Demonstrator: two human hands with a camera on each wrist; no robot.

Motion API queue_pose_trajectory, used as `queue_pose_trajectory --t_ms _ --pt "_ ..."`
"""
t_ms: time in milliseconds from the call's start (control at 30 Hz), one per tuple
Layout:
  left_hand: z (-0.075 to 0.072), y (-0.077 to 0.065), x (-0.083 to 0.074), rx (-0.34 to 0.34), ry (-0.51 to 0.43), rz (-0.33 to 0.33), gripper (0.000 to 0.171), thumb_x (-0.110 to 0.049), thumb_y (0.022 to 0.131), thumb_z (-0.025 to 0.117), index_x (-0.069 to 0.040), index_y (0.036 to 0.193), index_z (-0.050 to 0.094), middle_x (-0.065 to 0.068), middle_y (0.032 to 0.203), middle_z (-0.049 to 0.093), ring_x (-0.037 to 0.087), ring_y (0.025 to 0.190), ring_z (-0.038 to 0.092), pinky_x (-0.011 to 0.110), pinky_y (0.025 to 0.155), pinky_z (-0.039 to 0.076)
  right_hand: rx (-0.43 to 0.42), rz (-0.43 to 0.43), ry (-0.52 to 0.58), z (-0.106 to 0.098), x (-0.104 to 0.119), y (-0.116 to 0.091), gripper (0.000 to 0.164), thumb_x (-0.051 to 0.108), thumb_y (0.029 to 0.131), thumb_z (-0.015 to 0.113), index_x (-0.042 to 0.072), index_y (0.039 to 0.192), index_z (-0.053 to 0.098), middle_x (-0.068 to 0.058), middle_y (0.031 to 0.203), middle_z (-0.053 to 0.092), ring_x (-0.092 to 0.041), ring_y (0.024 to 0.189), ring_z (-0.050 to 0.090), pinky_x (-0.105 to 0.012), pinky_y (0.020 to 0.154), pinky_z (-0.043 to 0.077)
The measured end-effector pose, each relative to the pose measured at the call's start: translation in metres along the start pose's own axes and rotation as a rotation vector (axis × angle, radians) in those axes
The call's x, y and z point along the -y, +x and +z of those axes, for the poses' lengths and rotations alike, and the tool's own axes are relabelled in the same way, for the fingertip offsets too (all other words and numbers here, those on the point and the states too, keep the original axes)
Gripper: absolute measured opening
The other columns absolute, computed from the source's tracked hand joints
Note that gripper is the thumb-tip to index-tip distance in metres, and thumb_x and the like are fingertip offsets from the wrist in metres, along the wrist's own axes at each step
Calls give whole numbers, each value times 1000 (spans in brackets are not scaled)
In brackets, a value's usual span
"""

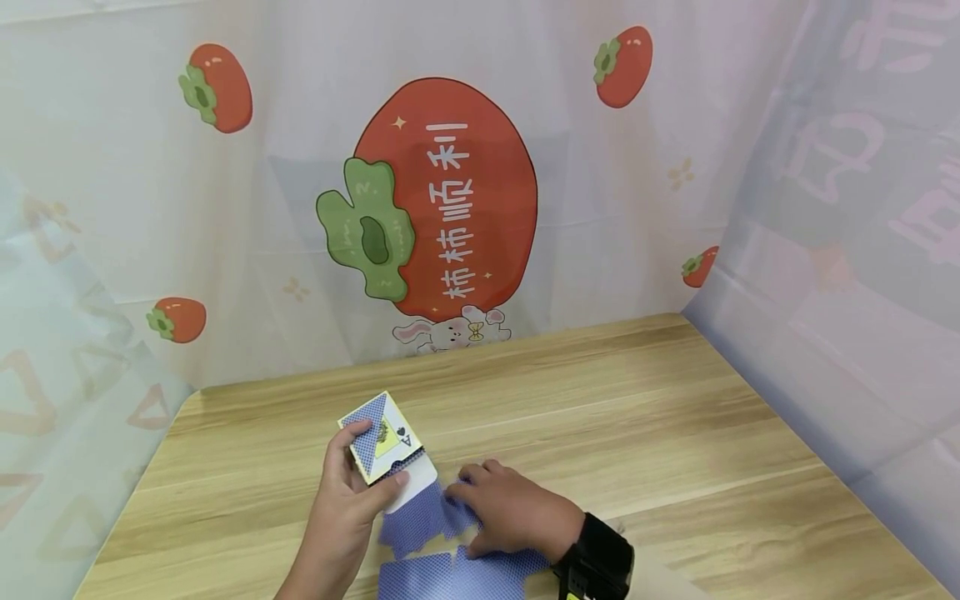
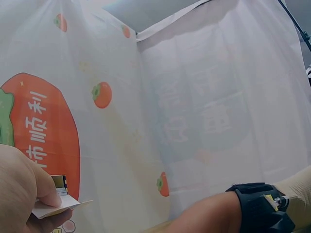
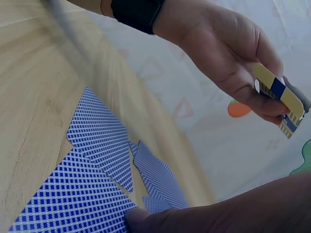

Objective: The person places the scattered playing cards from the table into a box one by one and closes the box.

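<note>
My left hand (image 1: 341, 492) grips a blue-and-white cardboard card box (image 1: 381, 435), flap open, contents indistinct; my right hand (image 1: 517, 504), loosely spread, touches blue-checked playing cards (image 1: 416, 525) well inside the wood-grain tabletop's (image 1: 600, 400) far edge.

Cards (image 1: 420, 577) on table (image 1: 615, 408), card box (image 1: 384, 439) above — curtain (image 1: 592, 183) behind
</note>
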State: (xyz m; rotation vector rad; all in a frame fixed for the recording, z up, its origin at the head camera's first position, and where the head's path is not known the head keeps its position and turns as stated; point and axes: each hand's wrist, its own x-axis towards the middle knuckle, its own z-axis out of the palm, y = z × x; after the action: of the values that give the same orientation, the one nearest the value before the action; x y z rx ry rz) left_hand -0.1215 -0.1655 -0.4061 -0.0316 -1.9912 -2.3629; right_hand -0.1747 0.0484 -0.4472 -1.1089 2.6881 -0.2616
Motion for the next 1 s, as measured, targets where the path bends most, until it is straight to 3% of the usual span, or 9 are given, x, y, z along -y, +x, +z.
queue_pose_trajectory --t_ms 167,667,800,1000 --pt "0 0 0 -8 3 -17 81 12 87 64 -18 147 19 15 148 27 14 121 55 23 93 53 11 -15 -62 -2 4 -2 68 50 76 86 32 137 60 8 131 55 -13 114 49 -32 96 46" --pt "0 0 -1 -2 25 -41 82 12 88 63 -18 149 18 16 151 25 13 123 54 24 93 54 31 -24 -72 -2 8 -4 70 54 72 87 34 133 62 13 110 52 -7 95 41 -27 82 39" --pt "0 0 -1 -4 22 -39 82 13 88 63 -18 149 18 17 150 25 14 123 54 24 93 54 79 -40 -89 -4 9 -5 78 53 68 91 37 138 59 12 114 52 -7 96 41 -26 84 40" --pt "0 0 -1 -2 16 -41 81 12 88 63 -19 149 18 15 150 24 15 125 53 25 94 54 130 -24 -93 -10 14 -9 79 42 71 91 38 141 54 10 122 52 -9 101 43 -29 90 43"
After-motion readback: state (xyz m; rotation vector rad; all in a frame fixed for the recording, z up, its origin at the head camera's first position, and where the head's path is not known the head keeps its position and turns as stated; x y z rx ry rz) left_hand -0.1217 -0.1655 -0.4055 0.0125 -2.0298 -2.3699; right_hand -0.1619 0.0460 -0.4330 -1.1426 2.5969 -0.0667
